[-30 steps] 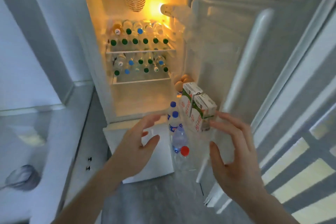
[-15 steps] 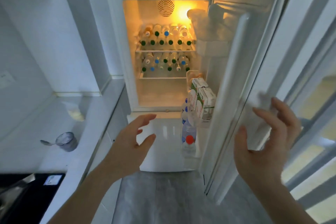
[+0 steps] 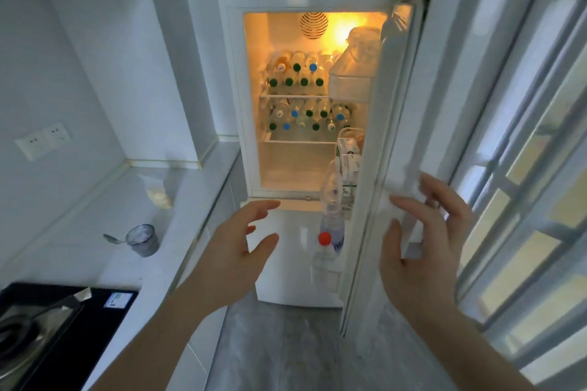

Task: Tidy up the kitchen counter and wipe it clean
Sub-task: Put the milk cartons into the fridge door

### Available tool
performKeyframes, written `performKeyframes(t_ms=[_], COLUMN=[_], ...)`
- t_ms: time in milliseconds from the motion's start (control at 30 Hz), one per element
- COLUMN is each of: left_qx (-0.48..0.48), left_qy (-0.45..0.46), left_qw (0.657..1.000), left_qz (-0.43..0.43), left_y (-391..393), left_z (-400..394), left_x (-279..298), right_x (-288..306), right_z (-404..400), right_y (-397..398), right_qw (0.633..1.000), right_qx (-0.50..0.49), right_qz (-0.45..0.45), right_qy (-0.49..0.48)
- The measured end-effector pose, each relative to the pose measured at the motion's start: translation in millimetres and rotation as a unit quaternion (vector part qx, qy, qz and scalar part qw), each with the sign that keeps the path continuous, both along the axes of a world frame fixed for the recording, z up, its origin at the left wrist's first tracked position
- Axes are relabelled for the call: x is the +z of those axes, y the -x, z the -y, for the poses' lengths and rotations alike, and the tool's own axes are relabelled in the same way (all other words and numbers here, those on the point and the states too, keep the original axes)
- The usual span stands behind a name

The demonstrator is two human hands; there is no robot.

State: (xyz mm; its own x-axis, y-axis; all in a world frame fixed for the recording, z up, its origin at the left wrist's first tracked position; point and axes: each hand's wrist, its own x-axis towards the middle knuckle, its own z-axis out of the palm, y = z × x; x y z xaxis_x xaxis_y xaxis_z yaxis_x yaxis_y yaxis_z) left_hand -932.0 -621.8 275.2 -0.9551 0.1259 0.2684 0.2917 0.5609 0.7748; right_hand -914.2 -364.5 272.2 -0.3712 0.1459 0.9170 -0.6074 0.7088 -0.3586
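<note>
A small white fridge [image 3: 235, 73] stands lit inside, its shelves packed with several capped bottles [image 3: 297, 74]. Its door [image 3: 394, 111] is swung partway in, seen almost edge-on, with milk cartons [image 3: 349, 165] and a red-capped bottle [image 3: 324, 240] in its racks. My right hand [image 3: 422, 244] is spread against the door's outer side, fingers straight. My left hand [image 3: 235, 251] hovers open in front of the lower freezer door [image 3: 286, 263], holding nothing. The white counter [image 3: 178, 200] runs along the left.
On the counter stand a metal cup with a spoon [image 3: 141, 240] and a small clear bag of pale food [image 3: 158, 190]. A black stove with a pan [image 3: 38, 327] sits at the bottom left. A window grille [image 3: 524, 200] lines the right wall.
The door has swung from wide open to nearly edge-on. My right hand moved from the door's inner racks round to its outer side. The view has pulled back and left.
</note>
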Motion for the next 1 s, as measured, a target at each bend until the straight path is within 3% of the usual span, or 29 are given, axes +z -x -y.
performKeyframes(t_ms=[400,800,1000], left_qx=[0.021,-0.013,0.047], left_qy=[-0.004,-0.041,-0.089], left_qw=[1.000,0.999,0.995], left_qz=[-0.006,0.008,-0.011], left_y=[26,123,186], left_z=[40,71,98], left_x=[0,17,20], right_x=[7,3,8], right_z=[64,107,113], right_y=[51,131,163], right_qw=[0.980,0.972,0.973], right_qx=[0.165,0.143,0.110], right_qz=[0.103,0.164,0.178], right_qy=[0.050,0.087,0.102])
